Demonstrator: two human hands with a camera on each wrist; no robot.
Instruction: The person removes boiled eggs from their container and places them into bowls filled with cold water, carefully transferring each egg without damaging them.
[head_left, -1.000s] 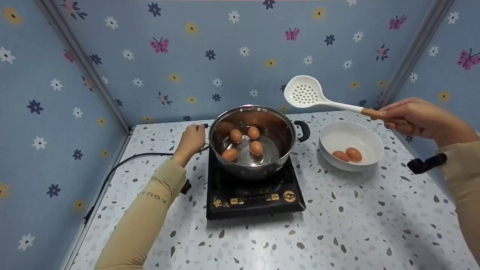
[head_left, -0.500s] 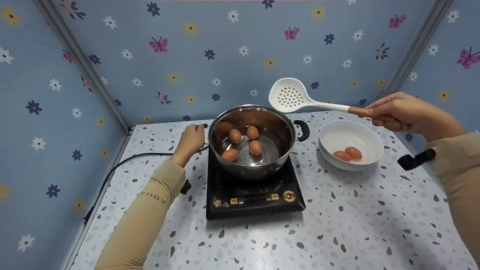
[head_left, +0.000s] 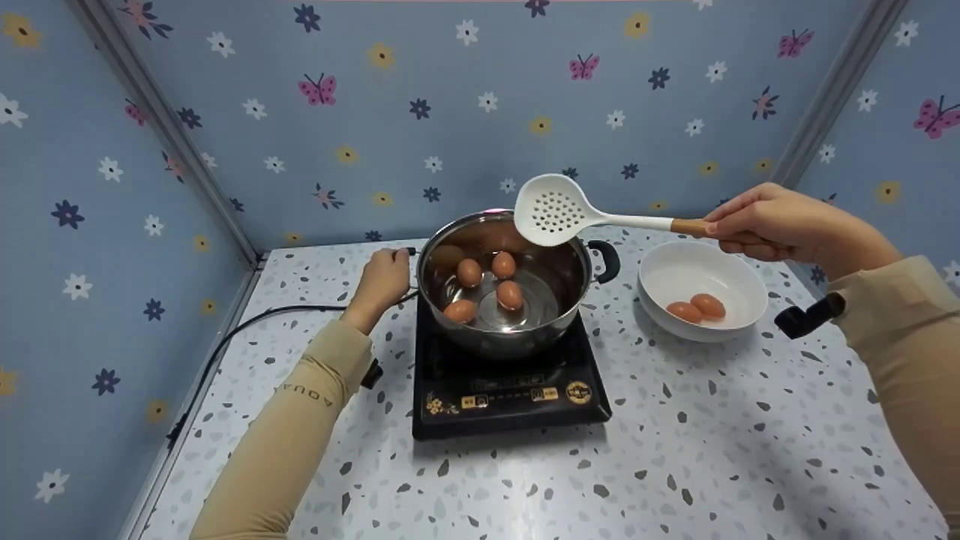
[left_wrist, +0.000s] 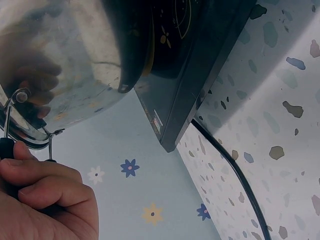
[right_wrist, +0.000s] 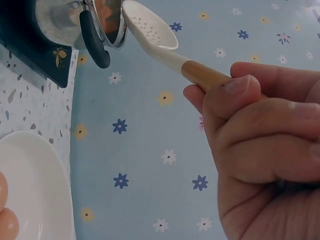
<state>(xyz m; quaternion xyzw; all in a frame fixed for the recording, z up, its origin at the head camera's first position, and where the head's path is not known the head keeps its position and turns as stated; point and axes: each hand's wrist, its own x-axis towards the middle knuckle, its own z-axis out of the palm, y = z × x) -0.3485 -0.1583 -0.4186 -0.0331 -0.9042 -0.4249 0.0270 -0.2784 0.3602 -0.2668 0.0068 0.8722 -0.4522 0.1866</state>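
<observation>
My right hand [head_left: 787, 229] grips the wooden handle of a white slotted spoon [head_left: 553, 210]. The spoon's perforated head carries nothing and hangs over the back right rim of a steel pot [head_left: 502, 341]. Several brown eggs [head_left: 510, 295] lie inside the pot. On the pot's left side, my left hand [head_left: 384, 281] holds the black side handle; in the left wrist view the fingers [left_wrist: 55, 185] curl round it. Below my right hand stands a white bowl [head_left: 701, 262] with two brown eggs [head_left: 707, 306] in it.
The pot stands on a black induction cooker [head_left: 510, 412], whose cable [head_left: 262, 319] runs off to the left. A second black pot handle [head_left: 604, 262] sticks out toward the bowl. Flowered panels [head_left: 480, 97] enclose the speckled table [head_left: 675, 465] at the back and sides.
My right hand has moved left with the slotted spoon, bringing its head lower, from the right of the pot to over its rim. The left hand stays on the handle.
</observation>
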